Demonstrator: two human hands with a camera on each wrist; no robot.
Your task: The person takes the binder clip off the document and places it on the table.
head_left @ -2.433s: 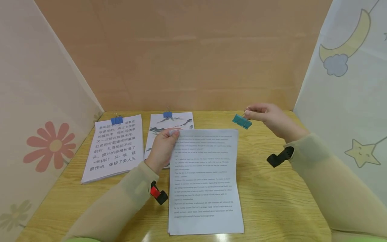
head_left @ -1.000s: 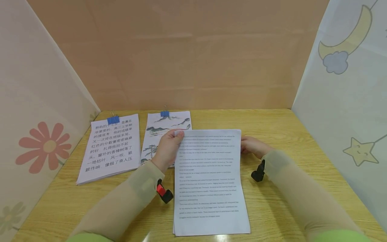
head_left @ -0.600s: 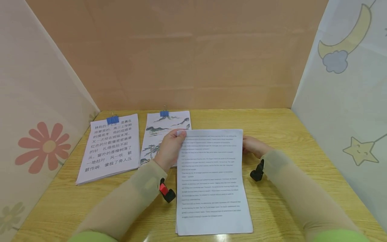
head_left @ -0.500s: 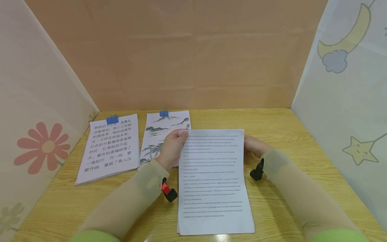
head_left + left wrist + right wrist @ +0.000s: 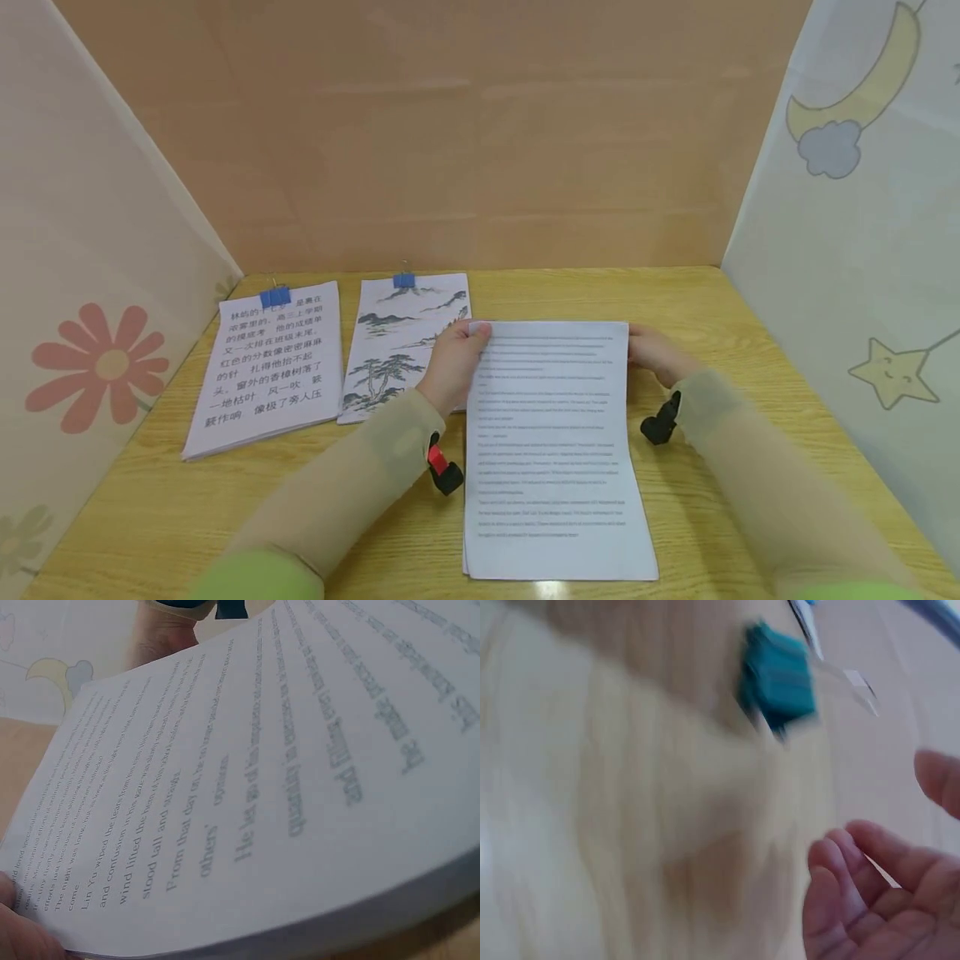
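Note:
In the head view my left hand [image 5: 450,362] grips the upper left edge of a stack of printed paper [image 5: 551,458], thumb on top. Its thumb shows at the lower left of the left wrist view, beside the printed sheets [image 5: 225,787]. My right hand [image 5: 660,354] is at the stack's upper right edge, its fingertips hidden behind the paper. The right wrist view shows that hand [image 5: 885,900] with thumb and fingers apart and nothing between them. A teal binder clip [image 5: 780,679] appears blurred, apart from those fingers; whether it touches the table I cannot tell.
Two paper stacks lie at the left of the wooden table [image 5: 600,296]: one with large characters [image 5: 262,375], one with a landscape painting [image 5: 397,333]. Blue binder clips [image 5: 275,297] hold their top edges. Patterned panels [image 5: 862,275] stand at both sides, a brown one [image 5: 450,150] behind.
My right hand, which held the teal binder clip up at the right, came down to the stack's edge and is now apart from the clip. The paper stack and both hands shifted right.

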